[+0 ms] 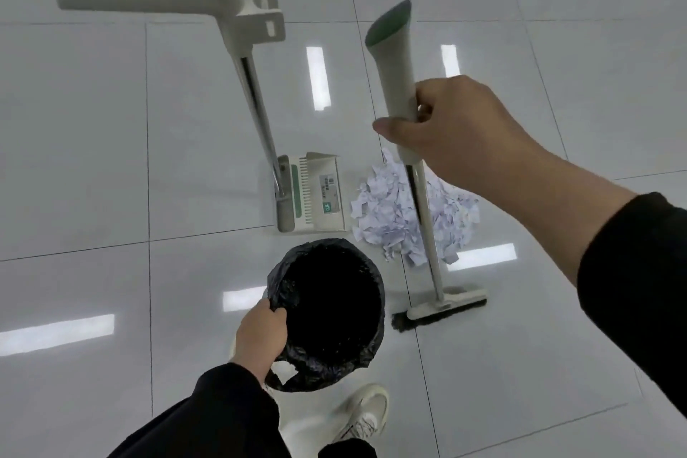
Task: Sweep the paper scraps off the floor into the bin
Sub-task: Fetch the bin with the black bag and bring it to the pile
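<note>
One left hand (260, 335) is gripping the rim of one bag-lined bin (329, 312); one dustpan (310, 193) is standing just beside one heap of paper scraps (390, 212) on the floor (111, 160); one right hand (457, 130) is holding one broom (420, 197).

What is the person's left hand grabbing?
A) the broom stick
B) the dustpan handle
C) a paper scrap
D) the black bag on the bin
D: the left hand grips the black bag's edge at the bin's rim, while the right hand holds the broom.
</note>
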A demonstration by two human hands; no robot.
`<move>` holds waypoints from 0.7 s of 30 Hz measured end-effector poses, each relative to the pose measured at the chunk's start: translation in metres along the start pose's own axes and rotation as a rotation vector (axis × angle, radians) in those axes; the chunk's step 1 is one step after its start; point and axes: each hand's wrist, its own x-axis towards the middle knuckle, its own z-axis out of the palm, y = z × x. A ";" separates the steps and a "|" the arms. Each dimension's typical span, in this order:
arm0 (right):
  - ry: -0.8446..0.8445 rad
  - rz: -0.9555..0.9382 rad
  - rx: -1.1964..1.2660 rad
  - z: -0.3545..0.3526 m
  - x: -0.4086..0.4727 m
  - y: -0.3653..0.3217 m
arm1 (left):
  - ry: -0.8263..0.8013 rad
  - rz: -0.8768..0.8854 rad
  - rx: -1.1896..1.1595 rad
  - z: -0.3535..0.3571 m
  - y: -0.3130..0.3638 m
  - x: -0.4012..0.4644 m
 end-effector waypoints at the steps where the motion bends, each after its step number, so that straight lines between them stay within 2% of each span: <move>1: -0.005 -0.018 0.005 0.000 0.003 -0.006 | -0.005 0.006 0.005 -0.002 0.002 0.003; 6: -0.038 -0.050 -0.031 0.051 0.048 -0.012 | -0.075 -0.030 -0.004 0.022 -0.023 0.079; 15: -0.099 -0.072 -0.103 0.065 0.064 -0.017 | -0.196 -0.143 -0.069 0.086 -0.078 0.155; 21: -0.098 -0.083 -0.113 0.055 0.061 -0.017 | -0.284 -0.152 -0.134 0.107 -0.051 0.133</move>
